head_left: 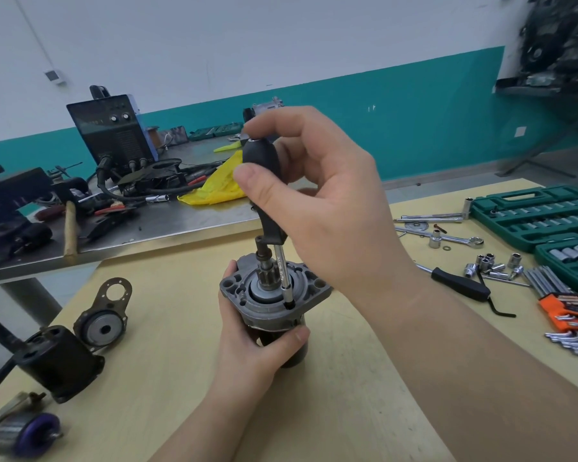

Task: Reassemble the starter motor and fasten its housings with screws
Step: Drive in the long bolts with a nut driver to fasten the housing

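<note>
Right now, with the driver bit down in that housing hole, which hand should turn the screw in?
Right. The right hand grips the black-handled screwdriver, whose tip sits in a hole of the grey metal starter housing. The left hand clasps the motor body below, probably best left steadying it.

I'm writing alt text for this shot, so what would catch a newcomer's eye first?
At centre, the right hand holds a black-handled screwdriver upright, its tip in a hole of the starter motor, which the left hand steadies on the wooden table. Green socket cases lie at right; a black housing lies at left.
</note>
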A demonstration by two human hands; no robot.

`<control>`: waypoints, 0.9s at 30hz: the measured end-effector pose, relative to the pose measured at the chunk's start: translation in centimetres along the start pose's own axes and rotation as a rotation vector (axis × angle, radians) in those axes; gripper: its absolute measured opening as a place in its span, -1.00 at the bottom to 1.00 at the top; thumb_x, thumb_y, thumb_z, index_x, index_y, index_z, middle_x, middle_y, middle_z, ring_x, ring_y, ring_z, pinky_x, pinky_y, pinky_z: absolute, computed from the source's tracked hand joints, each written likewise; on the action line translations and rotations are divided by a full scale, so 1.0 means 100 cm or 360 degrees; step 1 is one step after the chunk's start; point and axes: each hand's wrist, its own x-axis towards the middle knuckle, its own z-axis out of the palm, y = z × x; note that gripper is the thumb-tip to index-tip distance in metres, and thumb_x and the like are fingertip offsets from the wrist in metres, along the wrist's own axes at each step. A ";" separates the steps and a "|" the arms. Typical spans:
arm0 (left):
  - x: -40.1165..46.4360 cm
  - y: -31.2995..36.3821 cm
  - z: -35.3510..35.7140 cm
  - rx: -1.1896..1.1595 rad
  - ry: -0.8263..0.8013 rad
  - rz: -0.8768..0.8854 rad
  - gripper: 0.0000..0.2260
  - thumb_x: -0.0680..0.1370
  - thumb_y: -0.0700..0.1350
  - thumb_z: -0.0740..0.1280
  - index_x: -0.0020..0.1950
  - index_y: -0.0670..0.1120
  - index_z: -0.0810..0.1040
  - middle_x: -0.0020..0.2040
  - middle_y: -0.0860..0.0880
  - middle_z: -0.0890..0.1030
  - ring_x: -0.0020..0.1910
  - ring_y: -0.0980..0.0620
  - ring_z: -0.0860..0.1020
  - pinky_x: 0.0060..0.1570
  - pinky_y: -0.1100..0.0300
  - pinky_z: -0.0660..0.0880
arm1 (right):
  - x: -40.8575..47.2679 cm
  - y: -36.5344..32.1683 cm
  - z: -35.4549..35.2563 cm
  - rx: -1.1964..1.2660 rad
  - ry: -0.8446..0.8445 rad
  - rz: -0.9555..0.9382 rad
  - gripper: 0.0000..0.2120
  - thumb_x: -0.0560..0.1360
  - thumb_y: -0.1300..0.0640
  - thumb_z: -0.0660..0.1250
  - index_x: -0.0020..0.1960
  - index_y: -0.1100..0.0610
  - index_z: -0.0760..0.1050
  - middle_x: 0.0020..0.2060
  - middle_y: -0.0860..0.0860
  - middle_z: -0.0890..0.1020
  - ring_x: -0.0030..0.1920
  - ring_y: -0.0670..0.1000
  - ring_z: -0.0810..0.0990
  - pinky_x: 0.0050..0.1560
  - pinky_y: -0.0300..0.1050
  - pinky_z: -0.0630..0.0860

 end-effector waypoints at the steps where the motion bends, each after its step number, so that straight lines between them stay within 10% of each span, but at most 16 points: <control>1: 0.000 0.000 0.000 -0.0002 -0.0001 0.0005 0.03 0.30 0.00 0.63 0.57 0.45 0.09 0.41 0.27 0.55 0.35 0.26 0.55 0.15 0.36 0.54 | 0.000 0.000 0.000 0.0014 0.0006 -0.0006 -0.82 0.60 0.14 0.48 0.19 0.00 0.60 -0.13 -0.02 0.65 -0.10 -0.05 0.63 -0.03 -0.11 0.64; 7: 0.000 0.002 0.000 0.0012 0.0002 0.0011 0.03 0.29 0.01 0.63 0.56 0.46 0.10 0.43 0.26 0.54 0.37 0.24 0.55 0.26 0.12 0.42 | 0.001 0.001 0.001 0.0128 -0.0056 0.0068 -0.83 0.66 0.18 0.34 0.18 -0.05 0.59 -0.03 -0.07 0.70 0.01 0.04 0.70 0.06 0.13 0.70; 22: -0.001 0.006 0.000 0.0015 0.0002 -0.0025 0.02 0.28 0.02 0.63 0.54 0.50 0.10 0.40 0.29 0.55 0.34 0.28 0.55 0.12 0.49 0.51 | -0.001 0.004 0.002 -0.0167 0.0016 -0.0020 -0.74 0.56 0.11 0.49 0.18 -0.15 0.58 -0.21 0.04 0.55 -0.17 0.00 0.56 -0.12 -0.10 0.61; 27: -0.001 0.007 0.000 0.0004 -0.0011 0.0006 0.04 0.28 0.01 0.63 0.56 0.46 0.09 0.42 0.26 0.55 0.37 0.24 0.55 0.24 0.24 0.47 | 0.000 0.002 0.001 0.0073 -0.0055 0.0054 -0.82 0.64 0.14 0.36 0.20 -0.06 0.61 -0.06 -0.10 0.65 -0.01 -0.03 0.63 0.01 -0.10 0.62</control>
